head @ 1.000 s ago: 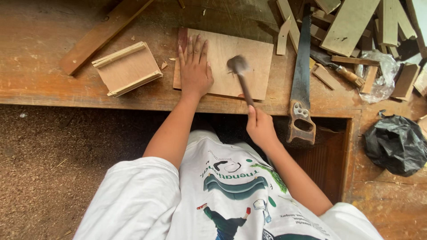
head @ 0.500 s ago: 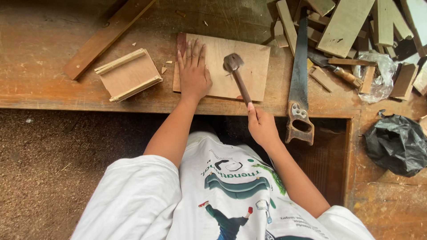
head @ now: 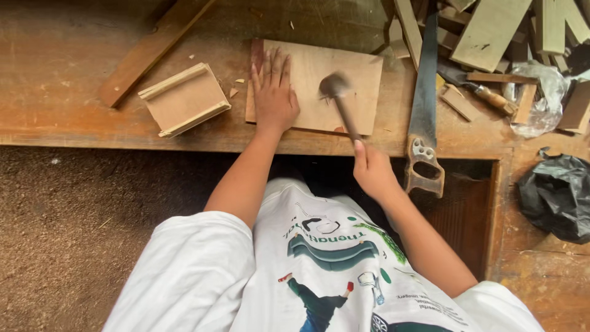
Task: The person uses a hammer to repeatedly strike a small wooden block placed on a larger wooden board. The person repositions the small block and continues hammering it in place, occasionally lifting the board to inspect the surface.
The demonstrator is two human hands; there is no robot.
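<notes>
Hammering on a thin plywood panel held flat on the workbench

The left hand (head: pixel 274 98) lies open, fingers spread, pressing the plywood panel (head: pixel 313 86) on the wooden workbench (head: pixel 74 117); the right hand (head: pixel 372 172) is closed around the handle of the hammer (head: pixel 340 98), whose blurred head is above the panel's middle, just beside the left fingers. To do this well, I think the strikes should be short and straight (what is struck is too small to see), with the fingers kept a little away. A handsaw (head: pixel 424 104) lies near the right side.
</notes>
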